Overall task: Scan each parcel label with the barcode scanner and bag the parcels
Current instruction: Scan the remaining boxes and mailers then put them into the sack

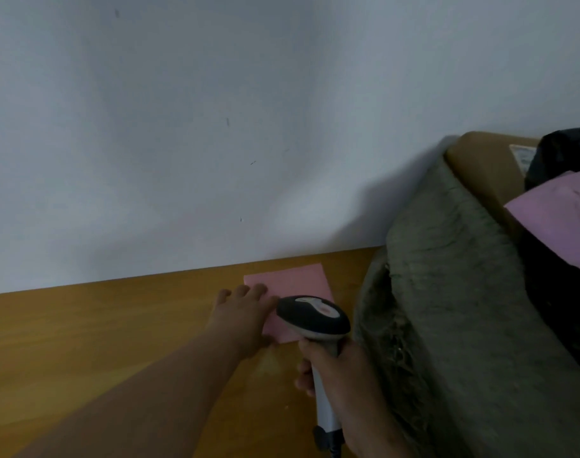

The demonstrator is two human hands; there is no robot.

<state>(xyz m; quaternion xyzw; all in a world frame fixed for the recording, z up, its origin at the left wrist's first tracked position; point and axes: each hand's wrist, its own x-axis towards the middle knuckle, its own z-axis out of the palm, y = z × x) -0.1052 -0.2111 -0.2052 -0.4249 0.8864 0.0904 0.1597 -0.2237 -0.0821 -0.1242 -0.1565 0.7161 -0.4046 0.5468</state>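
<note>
A flat pink parcel (293,281) lies on the wooden table (83,332) near the wall. My left hand (245,314) rests flat on the parcel's left part, fingers straight. My right hand (343,381) grips the grey handle of a barcode scanner (313,317), whose black head hangs just above the parcel's near right corner. A grey-green woven bag (453,309) stands at the right. No label shows on the parcel's visible face.
Behind the bag sit a brown cardboard parcel (483,173) with a white label, a purple parcel (559,223) and a black bag (566,153). A pale wall closes the table's far edge. Bare tabletop stretches to the left.
</note>
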